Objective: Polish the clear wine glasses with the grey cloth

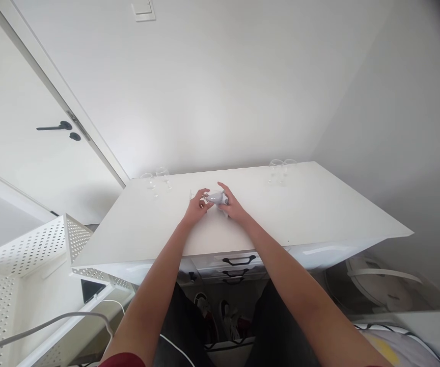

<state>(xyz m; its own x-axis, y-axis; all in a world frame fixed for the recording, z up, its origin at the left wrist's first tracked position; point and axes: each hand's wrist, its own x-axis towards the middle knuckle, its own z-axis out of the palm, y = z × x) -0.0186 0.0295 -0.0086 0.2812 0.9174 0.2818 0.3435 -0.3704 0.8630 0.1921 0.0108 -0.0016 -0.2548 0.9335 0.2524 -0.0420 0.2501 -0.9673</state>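
Above the middle of the white cabinet top, a clear stemmed glass point(215, 198) is held on its side between my two hands. Its foot points left, and its bowl looks grey, with pale material at the right end that may be a cloth. My left hand point(196, 208) has its fingers curled around the stem near the foot. At the other end, my right hand point(234, 207) is closed around the bowl and the pale material, with one finger extended upward. The fingers partly hide the glass.
Two clear glasses point(162, 172) stand at the back left of the cabinet top point(136, 229), and two more glasses point(277, 173) at the back right. Black-handled drawers point(239, 261) are below. A perforated white shelf point(32, 244) and a cable point(52, 321) are at left.
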